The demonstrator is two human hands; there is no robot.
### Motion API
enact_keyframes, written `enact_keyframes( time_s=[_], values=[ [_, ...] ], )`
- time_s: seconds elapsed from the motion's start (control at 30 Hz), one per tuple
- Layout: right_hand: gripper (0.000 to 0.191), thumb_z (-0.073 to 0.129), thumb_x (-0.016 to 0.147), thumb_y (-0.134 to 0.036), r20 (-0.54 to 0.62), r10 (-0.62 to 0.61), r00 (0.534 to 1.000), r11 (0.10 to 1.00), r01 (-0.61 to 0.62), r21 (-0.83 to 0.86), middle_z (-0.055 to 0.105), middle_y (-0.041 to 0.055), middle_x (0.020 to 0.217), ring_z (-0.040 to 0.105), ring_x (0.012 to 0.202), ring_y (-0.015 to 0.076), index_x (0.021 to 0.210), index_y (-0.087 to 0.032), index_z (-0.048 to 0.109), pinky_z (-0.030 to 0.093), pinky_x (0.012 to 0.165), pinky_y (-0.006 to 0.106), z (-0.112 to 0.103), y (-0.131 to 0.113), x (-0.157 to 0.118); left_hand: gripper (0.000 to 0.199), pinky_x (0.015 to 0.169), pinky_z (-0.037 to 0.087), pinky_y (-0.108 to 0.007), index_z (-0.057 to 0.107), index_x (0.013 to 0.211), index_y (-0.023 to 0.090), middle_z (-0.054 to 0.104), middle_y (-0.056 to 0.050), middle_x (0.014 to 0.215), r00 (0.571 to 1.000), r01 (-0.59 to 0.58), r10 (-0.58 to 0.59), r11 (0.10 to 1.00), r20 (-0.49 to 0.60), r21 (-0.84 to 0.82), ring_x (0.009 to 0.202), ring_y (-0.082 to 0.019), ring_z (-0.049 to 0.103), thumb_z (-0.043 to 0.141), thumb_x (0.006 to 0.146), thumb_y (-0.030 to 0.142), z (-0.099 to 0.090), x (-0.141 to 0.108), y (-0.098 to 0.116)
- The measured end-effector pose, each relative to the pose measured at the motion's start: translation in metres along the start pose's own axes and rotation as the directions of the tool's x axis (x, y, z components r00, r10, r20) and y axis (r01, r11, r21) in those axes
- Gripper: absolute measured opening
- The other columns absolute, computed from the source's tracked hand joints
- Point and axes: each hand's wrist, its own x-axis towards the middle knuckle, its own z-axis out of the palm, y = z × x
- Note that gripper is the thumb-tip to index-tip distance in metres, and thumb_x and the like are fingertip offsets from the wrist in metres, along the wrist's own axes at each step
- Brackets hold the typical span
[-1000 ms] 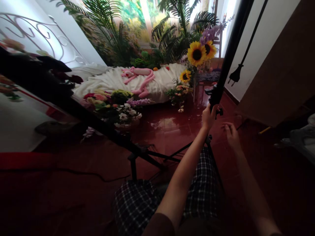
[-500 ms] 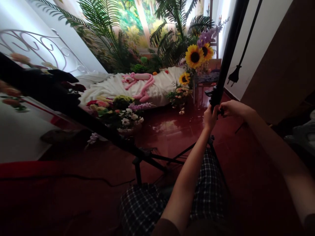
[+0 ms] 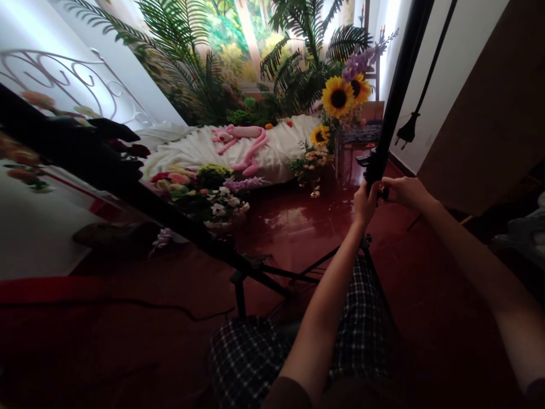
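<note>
My left hand (image 3: 365, 205) is closed around the black pole of a light stand (image 3: 394, 108), just below a dark clamp collar (image 3: 374, 162). On the right side of the same pole, my right hand (image 3: 404, 192) pinches a small black knob (image 3: 384, 193); its fingertips partly cover the knob. The stand's legs (image 3: 369, 244) spread below my hands. A black plug (image 3: 407, 130) dangles on its cord to the right of the pole.
A second black stand (image 3: 170, 213) slants across the left side. Flower bunches (image 3: 221, 204) and sunflowers (image 3: 338, 97) surround a white-draped platform (image 3: 191, 150) bearing a pink plush toy (image 3: 247, 133). A cable (image 3: 183, 311) runs over the dark red floor (image 3: 293, 218).
The view has shifted very slightly. Both hands keep their places on the pole and knob, while my right wrist and forearm have dipped a little.
</note>
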Motion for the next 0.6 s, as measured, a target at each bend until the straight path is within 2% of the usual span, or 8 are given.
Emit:
enact_keyframes(
  time_s=[0.1, 0.2, 0.27, 0.43, 0.6],
  values=[
    [0.027, 0.059, 0.088, -0.032, 0.015, 0.039, 0.999, 0.986, -0.036, -0.162, 0.076, 0.0070, 0.094, 0.067, 0.080, 0.0235, 0.111, -0.025, 0.071, 0.032, 0.059, 0.027, 0.010, -0.011, -0.014, 0.035, 0.069, 0.047, -0.028, 0.066, 0.095, 0.023, 0.067, -0.002, 0.075, 1.000, 0.001, -0.001, 1.000, 0.001, -0.006, 0.068, -0.015, 0.062, 0.050, 0.095, 0.055, -0.001, 0.000, 0.001],
    [0.031, 0.046, 0.096, -0.029, -0.086, 0.078, 0.993, 0.989, -0.088, -0.122, 0.076, 0.0093, 0.103, 0.068, 0.084, 0.0224, 0.112, -0.021, 0.071, 0.033, 0.062, 0.028, 0.022, -0.017, -0.025, 0.036, 0.071, 0.047, -0.028, 0.066, 0.095, 0.022, 0.067, -0.002, 0.076, 1.000, 0.001, -0.001, 1.000, 0.012, 0.000, 0.069, -0.015, 0.062, 0.049, 0.095, 0.055, -0.001, -0.001, 0.002],
    [0.033, 0.042, 0.098, -0.028, -0.105, 0.090, 0.990, 0.992, -0.098, -0.077, 0.076, 0.0096, 0.108, 0.068, 0.086, 0.0219, 0.112, -0.020, 0.070, 0.034, 0.064, 0.028, 0.028, -0.019, -0.029, 0.036, 0.073, 0.047, -0.028, 0.066, 0.093, 0.022, 0.067, -0.002, 0.077, 1.000, 0.006, -0.006, 1.000, 0.017, 0.002, 0.070, -0.015, 0.062, 0.049, 0.095, 0.054, -0.001, -0.001, 0.002],
    [0.029, 0.043, 0.096, -0.028, -0.069, 0.120, 0.990, 0.984, -0.128, -0.124, 0.074, 0.0132, 0.099, 0.067, 0.086, 0.0247, 0.110, -0.015, 0.065, 0.031, 0.059, 0.028, 0.027, -0.019, -0.022, 0.037, 0.071, 0.048, -0.027, 0.065, 0.097, 0.022, 0.068, -0.002, 0.078, 1.000, 0.016, -0.017, 1.000, 0.005, 0.006, 0.071, -0.015, 0.064, 0.048, 0.096, 0.055, 0.002, 0.000, -0.005],
    [0.036, 0.039, 0.097, -0.025, 0.048, 0.128, 0.991, 0.983, -0.121, -0.136, 0.071, 0.0162, 0.107, 0.066, 0.089, 0.0247, 0.127, -0.016, 0.057, 0.038, 0.061, 0.028, 0.022, -0.020, -0.010, 0.040, 0.072, 0.050, -0.027, 0.067, 0.099, 0.021, 0.070, -0.003, 0.079, 1.000, 0.001, -0.001, 1.000, 0.004, 0.000, 0.071, -0.015, 0.065, 0.046, 0.096, 0.055, 0.002, -0.001, -0.004]
  ],
)
